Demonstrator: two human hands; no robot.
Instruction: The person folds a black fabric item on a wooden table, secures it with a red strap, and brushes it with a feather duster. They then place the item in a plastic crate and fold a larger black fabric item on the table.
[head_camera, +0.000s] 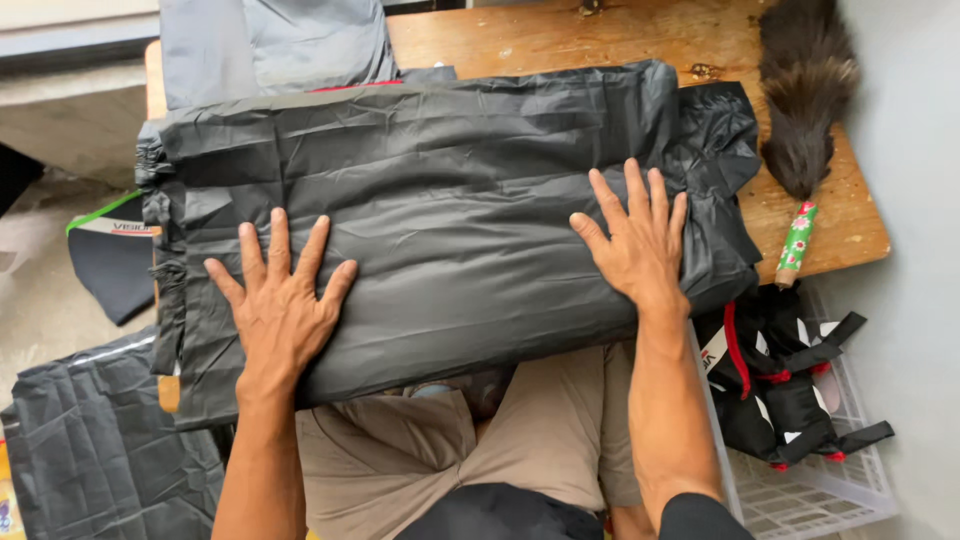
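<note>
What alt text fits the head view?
Two bare hands, left hand and right hand, press flat with fingers spread on a folded dark grey fabric lying across a wooden table. A feather duster lies at the table's right edge, above a white basket holding black bags.

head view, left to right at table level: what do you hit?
Folded dark fabric with elastic left edge → left hand flat on it → right hand flat on it → feather duster → bare wooden table edge.
</note>
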